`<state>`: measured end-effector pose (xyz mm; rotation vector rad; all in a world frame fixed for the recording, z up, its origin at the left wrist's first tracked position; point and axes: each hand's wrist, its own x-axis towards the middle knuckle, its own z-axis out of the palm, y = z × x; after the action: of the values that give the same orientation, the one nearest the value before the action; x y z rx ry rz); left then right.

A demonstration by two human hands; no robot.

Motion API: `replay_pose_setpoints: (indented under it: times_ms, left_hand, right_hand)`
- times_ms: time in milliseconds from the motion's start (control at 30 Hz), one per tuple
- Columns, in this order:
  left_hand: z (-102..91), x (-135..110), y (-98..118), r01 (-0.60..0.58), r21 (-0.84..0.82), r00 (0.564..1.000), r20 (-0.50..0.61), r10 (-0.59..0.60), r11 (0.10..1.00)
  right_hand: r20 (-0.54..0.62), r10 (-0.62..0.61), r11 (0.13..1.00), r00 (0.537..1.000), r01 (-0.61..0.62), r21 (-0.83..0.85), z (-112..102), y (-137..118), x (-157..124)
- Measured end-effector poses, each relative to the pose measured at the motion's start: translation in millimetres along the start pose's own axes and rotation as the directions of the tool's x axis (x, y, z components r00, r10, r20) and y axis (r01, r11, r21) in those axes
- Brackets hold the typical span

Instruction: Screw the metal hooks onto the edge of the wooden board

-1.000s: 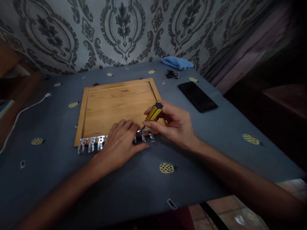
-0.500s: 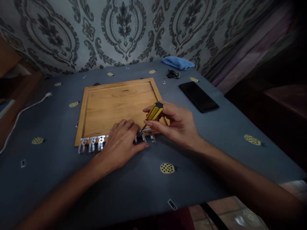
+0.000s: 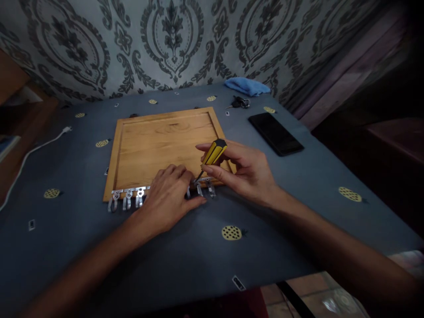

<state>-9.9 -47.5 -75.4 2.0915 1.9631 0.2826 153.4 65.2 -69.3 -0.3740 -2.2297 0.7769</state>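
A yellow-and-black screwdriver (image 3: 214,151) is pinched between the fingers and thumb of my right hand (image 3: 250,170). Its shaft slants down to a metal hook rail (image 3: 127,193), near the hooks at the right end. The rail lies along the near edge of a framed wooden board (image 3: 159,141), its hooks pointing toward me. My left hand (image 3: 170,192) rests flat over the middle of the rail and the board's edge, thumb spread to the right. It hides several hooks. The exact spot where the screwdriver tip meets the rail is too small to make out.
The board lies on a blue-grey tablecloth (image 3: 278,247) printed with pineapples. To its right are a black phone (image 3: 275,134), keys (image 3: 239,102) and a blue cloth (image 3: 247,86). A white cable (image 3: 36,150) runs along the left, beside a wooden shelf (image 3: 20,119).
The fingers of my right hand have shifted slightly on the screwdriver handle, which has moved a touch. My left hand stays in place over the rail.
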Motion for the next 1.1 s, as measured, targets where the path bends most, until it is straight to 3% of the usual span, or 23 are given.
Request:
replay_pose_setpoints:
  times_ms: [533, 1100]
  left_hand:
    - [1.1, 1, -1, 0.003, -0.001, 1.0, -0.009, -0.003, 1.0]
    - [0.6, 0, -1, -0.001, 0.007, 1.0, -0.023, 0.001, 1.0]
  right_hand:
    - [0.195, -0.025, 0.995, 0.981, 0.007, 0.096, -9, 3, 13]
    - [0.099, 0.048, 0.993, 0.994, -0.058, 0.104, 0, 7, 13]
